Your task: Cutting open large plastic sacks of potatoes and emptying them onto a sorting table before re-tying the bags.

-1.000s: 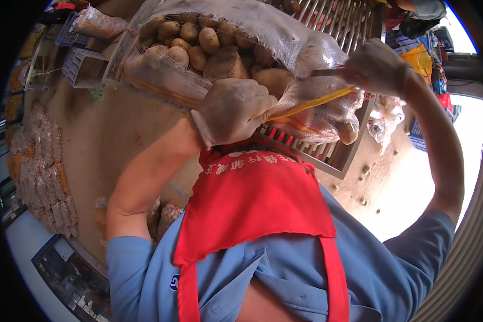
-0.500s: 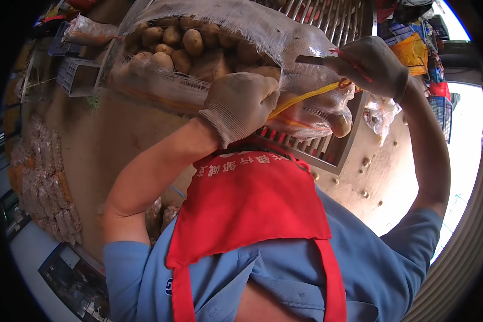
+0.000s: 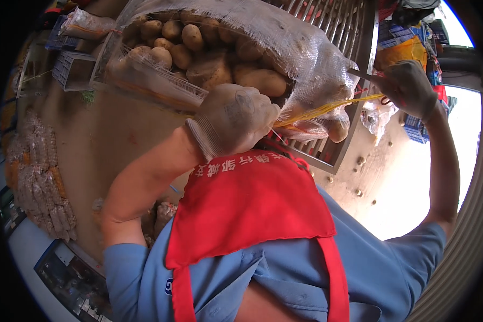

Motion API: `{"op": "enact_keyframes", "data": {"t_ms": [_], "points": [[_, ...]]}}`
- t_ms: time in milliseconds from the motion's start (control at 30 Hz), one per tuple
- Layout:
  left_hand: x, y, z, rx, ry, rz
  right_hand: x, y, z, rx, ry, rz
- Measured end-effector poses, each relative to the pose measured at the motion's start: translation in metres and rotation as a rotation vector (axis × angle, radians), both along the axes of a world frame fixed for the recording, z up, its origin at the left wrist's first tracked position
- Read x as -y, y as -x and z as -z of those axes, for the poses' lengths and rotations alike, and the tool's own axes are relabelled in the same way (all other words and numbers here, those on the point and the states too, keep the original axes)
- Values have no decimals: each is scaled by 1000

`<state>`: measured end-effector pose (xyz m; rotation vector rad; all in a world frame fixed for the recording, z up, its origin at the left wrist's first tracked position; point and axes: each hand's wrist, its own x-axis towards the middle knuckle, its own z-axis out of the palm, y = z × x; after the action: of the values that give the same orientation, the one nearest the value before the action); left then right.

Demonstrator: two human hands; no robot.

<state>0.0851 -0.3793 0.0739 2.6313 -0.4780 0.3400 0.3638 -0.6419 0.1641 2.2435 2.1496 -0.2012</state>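
Observation:
A torn translucent woven sack (image 3: 311, 59) of potatoes (image 3: 192, 37) lies across a slatted metal rack (image 3: 338, 27), a long opening baring the potatoes. My gloved left hand (image 3: 236, 115) is closed on the sack's near edge, its fingertips curled out of sight. From there yellow strands (image 3: 327, 109) stretch to the right, pulled taut toward my other hand. My gloved right hand (image 3: 410, 88), off the sack's right end, is closed round a knife, whose dark flat blade (image 3: 358, 73) points left over the sack. How the strands meet the right hand is hard to make out.
Grey-blue plastic crates (image 3: 72, 70) stand at the far left. Filled bags (image 3: 43, 177) are piled on the left. Small round things (image 3: 359, 161) lie scattered on the floor at right, near a clear plastic bag (image 3: 378, 115). A blue crate (image 3: 416, 129) sits beyond my right hand.
My right hand has moved right with the knife, drawing the yellow strands longer. The opening shows more potatoes near my left hand, which has shifted slightly toward me.

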Motion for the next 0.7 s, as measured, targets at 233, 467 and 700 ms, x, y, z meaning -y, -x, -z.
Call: {"op": "enact_keyframes", "data": {"t_ms": [233, 467, 700], "points": [[22, -29, 8, -397, 163, -222, -12, 19, 17, -277, -191, 79], [29, -22, 14, -168, 56, -190, -42, 37, 39, -330, -79, 112], [26, -15, 5, -107, 18, -132, -50, 59, 48, -221, -64, 18]]}}
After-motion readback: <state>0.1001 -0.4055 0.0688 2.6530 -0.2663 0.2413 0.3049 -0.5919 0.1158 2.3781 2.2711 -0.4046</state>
